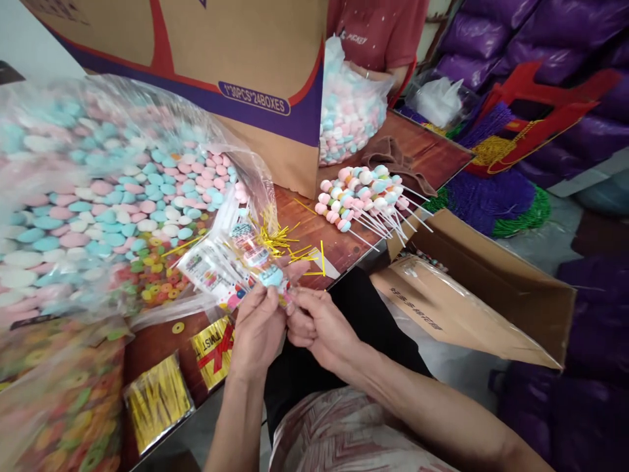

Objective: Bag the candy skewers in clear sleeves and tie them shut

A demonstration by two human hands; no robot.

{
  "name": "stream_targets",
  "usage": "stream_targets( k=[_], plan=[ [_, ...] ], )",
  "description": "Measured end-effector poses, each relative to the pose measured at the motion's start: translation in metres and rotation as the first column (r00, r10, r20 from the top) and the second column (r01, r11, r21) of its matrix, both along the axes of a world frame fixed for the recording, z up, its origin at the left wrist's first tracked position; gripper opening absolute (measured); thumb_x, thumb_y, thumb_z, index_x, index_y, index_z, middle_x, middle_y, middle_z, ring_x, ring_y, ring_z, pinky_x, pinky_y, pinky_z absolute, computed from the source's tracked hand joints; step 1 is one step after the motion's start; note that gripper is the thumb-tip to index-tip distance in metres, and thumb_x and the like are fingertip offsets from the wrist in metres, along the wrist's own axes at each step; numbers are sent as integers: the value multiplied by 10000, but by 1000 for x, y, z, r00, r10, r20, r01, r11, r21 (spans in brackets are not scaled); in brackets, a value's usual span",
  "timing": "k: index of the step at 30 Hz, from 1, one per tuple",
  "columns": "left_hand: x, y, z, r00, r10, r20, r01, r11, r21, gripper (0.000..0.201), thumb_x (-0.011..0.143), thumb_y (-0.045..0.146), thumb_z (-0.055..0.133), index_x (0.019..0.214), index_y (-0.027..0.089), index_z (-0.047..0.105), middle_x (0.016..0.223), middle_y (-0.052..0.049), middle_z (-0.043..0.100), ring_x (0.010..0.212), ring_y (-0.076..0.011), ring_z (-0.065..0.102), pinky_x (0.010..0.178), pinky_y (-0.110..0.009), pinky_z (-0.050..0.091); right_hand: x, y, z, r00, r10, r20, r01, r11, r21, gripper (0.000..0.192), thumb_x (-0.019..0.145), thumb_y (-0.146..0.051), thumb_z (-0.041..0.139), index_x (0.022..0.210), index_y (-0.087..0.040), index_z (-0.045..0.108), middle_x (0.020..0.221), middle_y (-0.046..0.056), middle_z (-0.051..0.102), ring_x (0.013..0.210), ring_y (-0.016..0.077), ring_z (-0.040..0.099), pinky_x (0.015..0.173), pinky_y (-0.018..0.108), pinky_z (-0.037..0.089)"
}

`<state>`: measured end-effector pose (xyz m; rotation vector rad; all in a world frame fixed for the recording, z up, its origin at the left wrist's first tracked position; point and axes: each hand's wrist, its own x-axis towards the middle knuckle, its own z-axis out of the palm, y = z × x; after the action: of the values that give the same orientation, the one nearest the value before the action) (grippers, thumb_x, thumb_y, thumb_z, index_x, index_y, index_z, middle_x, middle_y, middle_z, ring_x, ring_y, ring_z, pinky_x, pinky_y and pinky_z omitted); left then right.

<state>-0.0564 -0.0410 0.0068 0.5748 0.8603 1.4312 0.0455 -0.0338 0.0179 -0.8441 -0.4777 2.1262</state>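
**Both hands pinched on a candy stick at the table edge**

L hand (258, 328) and R hand (319, 321) meet just below the table (432, 154) edge, over the lap. Both are closed on the same candy stick (272, 278): L fingers wrap its near end, R thumb and fingers pinch right beside them. Blue candy shows at the fingertips; the wrapper around it is hard to make out, hands hide the rest.

Touching that, a fan of printed sleeves (223, 262) lies on the table, w/ loose gold ties (285, 239) scattered just beyond. Left of these, a big open bag (98, 190) of pink/blue/white candies, ring candies (157, 278) at its lower edge. Packs of ties (157, 400) sit near the front edge, one w/ a red label. Finished sticks (361, 193) piled farther back, sticks pointing right, by a carton (246, 78). Another person in a red shirt (378, 29) sits behind a second candy bag (346, 108). Open box (472, 288) w/ plastic liner on the floor, right.

Risks, as I judge them:
- Grip is fingertip-only and off the table edge; a slip drops the stick to the lap or floor.
- Sleeves overlap the hands' work spot, so a tug could drag several off the edge.
- Ties are thin and scattered; easy to sweep off w/ a wrist.
- One ring candy (177, 327) lies loose near the edge, could roll off.
- Big bag's mouth sags toward the sleeves; a bump may spill candies.
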Motion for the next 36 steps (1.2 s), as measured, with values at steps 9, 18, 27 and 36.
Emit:
stream_targets(
  k=[9, 18, 27, 36],
  plan=[
    [-4, -4, 4, 987, 128, 93, -128, 992, -7, 230, 802, 229, 754, 703, 149, 562, 616, 35, 428, 544, -63, 374, 554, -196, 405, 45, 18, -6, 416, -275, 867, -645, 583, 494, 248, 946, -197, 471, 750, -182, 621, 734, 10, 640, 648, 111, 535, 608, 239, 347],
    [-2, 5, 0, 994, 99, 54, -91, 987, -129, 368, 793, 258, 770, 719, 171, 419, 626, 45, 480, 495, -32, 271, 490, -156, 279, 93, 85, -17, 158, -758, 633, -987, -99, 129, 227, 983, -121, 454, 984, -172, 675, 953, 72, 644, 816, 183, 497, 675, 299, 347],
    [7, 15, 0, 984, 161, 74, -148, 975, -163, 327, 718, 310, 817, 734, 149, 532, 656, 16, 569, 447, -6, 274, 450, -155, 223, 87, 110, -22, 396, -744, 538, -892, -451, 32, 199, 954, -62, 396, 878, -130, 568, 850, 95, 584, 751, 197, 489, 633, 314, 324],
    [8, 23, -4, 974, 225, 16, -219, 960, -174, 296, 751, 332, 735, 778, 147, 505, 628, 27, 526, 443, -6, 235, 443, -181, 143, 72, 92, -37, 421, -566, 709, -714, 275, 644, 74, 922, -186, 416, 867, -205, 461, 734, 6, 546, 601, 135, 521, 552, 259, 377]
  ],
)
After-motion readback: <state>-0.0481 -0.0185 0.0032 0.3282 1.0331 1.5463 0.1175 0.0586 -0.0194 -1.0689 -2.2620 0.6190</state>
